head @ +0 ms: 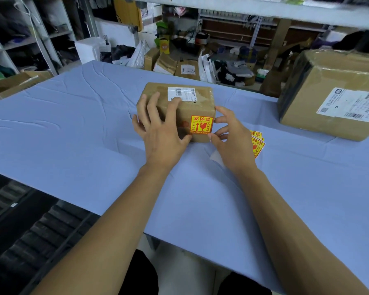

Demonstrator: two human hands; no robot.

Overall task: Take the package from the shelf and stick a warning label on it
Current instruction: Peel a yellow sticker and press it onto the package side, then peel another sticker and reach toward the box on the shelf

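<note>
A small brown cardboard package (pixel 188 109) wrapped in clear tape rests on the blue table (pixel 73 128), with a white shipping slip on top. A yellow and red warning label (pixel 201 124) is stuck on its near face at the right. My left hand (pixel 160 128) lies over the package's top and left side, thumb on the near face. My right hand (pixel 230 137) is beside the package's right edge with its fingertips at the label's right border, fingers spread and holding nothing.
A small pile of spare warning labels (pixel 257 143) lies just right of my right hand, with a white backing scrap (pixel 215 155) under the wrist. A large taped cardboard box (pixel 332 96) stands at the table's right. Shelves and piled parcels fill the background.
</note>
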